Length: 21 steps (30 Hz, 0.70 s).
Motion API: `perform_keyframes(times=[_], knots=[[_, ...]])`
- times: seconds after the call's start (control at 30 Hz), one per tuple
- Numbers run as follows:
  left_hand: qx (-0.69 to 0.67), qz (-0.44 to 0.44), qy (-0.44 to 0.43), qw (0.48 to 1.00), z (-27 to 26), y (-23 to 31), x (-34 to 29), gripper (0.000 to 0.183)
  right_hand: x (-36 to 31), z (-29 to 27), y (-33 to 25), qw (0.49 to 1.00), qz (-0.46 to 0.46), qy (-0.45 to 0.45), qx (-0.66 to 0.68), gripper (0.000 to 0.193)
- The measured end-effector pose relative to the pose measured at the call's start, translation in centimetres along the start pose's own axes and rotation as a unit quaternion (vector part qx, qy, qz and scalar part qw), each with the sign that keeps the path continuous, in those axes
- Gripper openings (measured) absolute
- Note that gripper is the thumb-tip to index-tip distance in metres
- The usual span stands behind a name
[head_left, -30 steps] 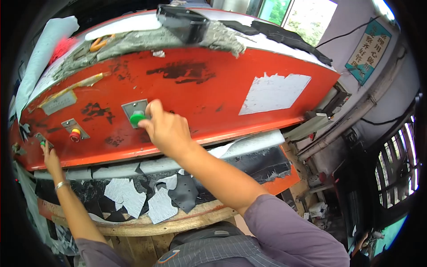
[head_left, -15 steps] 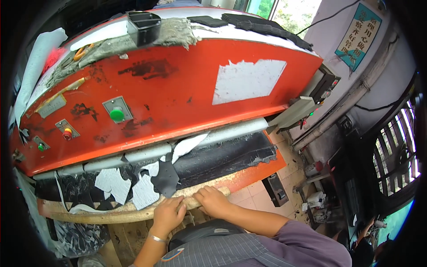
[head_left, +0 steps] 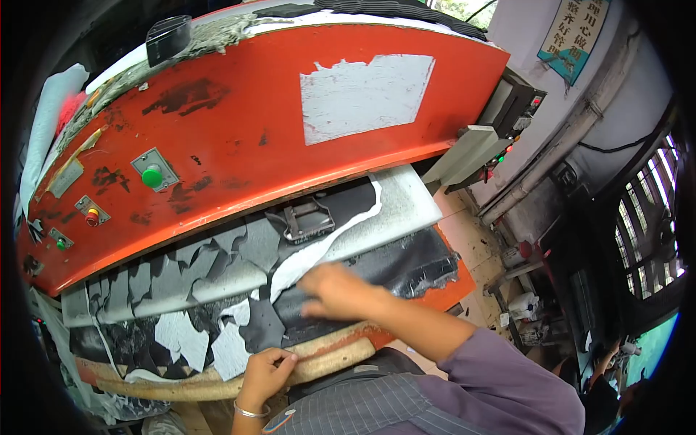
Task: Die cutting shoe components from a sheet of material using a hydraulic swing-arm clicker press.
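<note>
At the near edge of the orange press machine, my left hand (head_left: 264,373) has its fingers curled over the tan rail (head_left: 326,362). My right hand (head_left: 337,293) is over the black sheet on the ledge, smeared by motion, close to a long white strip of material (head_left: 319,254); whether it touches the strip cannot be made out. The pale cutting board (head_left: 406,203) holds dark sheet material with shapes cut from it. A metal cutting die (head_left: 307,220) lies on it, under the press's front edge. Dark and white scraps (head_left: 181,341) are spread left of my right hand.
Facing me is the press's orange front (head_left: 239,116), with a green button (head_left: 151,176) and a red one (head_left: 92,217). A control box (head_left: 511,105) juts out at its right end. Black fabric (head_left: 406,10) and a black tray (head_left: 168,40) sit on top.
My right hand has left the rail and moved forward over the ledge. The cutting board now extends farther out from under the press, showing the die. My left hand stays at the rail.
</note>
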<state>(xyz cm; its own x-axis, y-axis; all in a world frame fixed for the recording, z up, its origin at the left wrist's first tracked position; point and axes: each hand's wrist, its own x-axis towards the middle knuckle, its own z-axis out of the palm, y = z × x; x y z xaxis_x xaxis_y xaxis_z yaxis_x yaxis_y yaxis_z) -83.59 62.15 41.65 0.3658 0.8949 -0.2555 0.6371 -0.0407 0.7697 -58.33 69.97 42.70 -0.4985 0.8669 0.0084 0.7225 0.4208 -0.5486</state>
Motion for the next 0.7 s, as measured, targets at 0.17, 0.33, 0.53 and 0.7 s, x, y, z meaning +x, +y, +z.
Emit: perform_keyframes(times=[0.17,0.33,0.53,0.7], knots=[[-0.23,0.031,0.095,0.968,1.4,0.2,3.2,0.022,4.0,-3.4,3.9,0.977,0.082,0.088,-0.179,0.079],[-0.296,0.019,0.139,0.945,3.1,2.0,7.0,0.055,1.3,-0.7,4.3,0.992,-0.004,0.081,-0.099,0.075],[-0.416,0.116,-0.021,0.902,4.3,3.4,9.0,0.093,-5.9,-0.4,1.5,0.979,-0.053,0.089,0.175,0.081],[-0.246,0.072,-0.091,0.962,6.8,3.7,8.1,0.046,-9.5,0.8,2.0,0.979,-0.058,0.014,0.193,0.081]])
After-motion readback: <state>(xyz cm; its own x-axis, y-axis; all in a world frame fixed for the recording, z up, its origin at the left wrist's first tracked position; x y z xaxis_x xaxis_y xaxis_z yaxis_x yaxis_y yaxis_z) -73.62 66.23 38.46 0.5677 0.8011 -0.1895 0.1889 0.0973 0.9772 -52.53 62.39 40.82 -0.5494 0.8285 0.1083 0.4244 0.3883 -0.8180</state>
